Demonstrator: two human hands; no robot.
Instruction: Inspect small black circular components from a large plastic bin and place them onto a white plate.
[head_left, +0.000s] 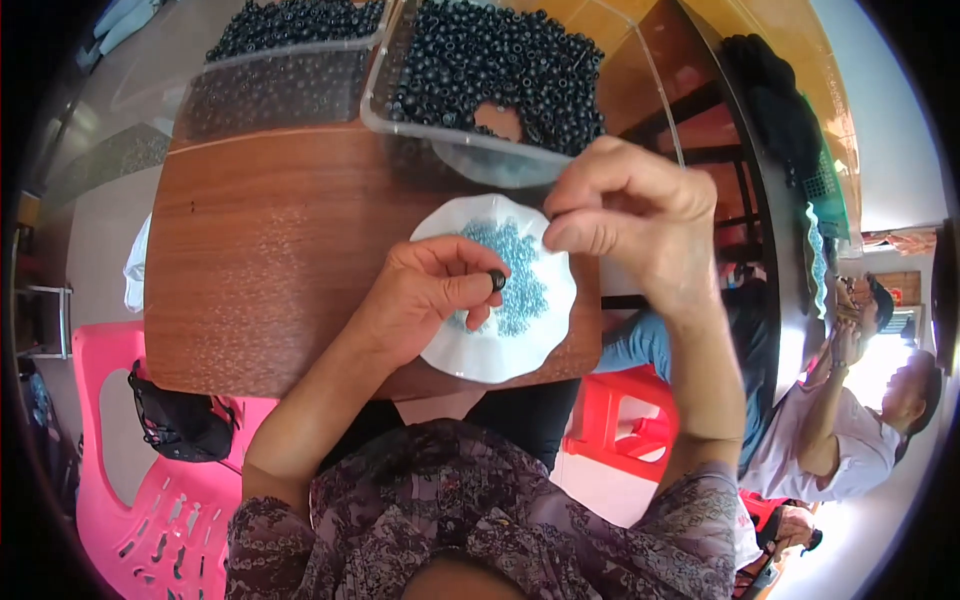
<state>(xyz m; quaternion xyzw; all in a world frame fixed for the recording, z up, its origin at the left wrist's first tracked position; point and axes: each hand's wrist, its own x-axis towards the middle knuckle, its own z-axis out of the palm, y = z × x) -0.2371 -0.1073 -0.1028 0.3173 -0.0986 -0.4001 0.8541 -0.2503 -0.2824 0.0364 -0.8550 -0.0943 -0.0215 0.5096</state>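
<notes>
**Head view: dark bead pinched over a dish of pale blue beads**

Head view, looking down at a brown wooden table (260, 250). Left hand (425, 300) curled nearly closed, thumb and forefinger pinching one dark bead (497, 279) just above the white scalloped dish (500, 355). Dish near the table's front edge, holding a heap of small pale blue beads (520, 285). Right hand (630, 215) raised just beyond the dish, fingers bunched tight, thumb pressed to forefinger; whether anything is pinched there, cannot tell. Behind the hands, two clear plastic trays (420, 125) side by side, both full of dark beads (500, 60). Pink plastic chair (150, 520) at lower left with a black bag (180, 420) on it. Seated person in a white shirt (850, 440) at far right.
</notes>
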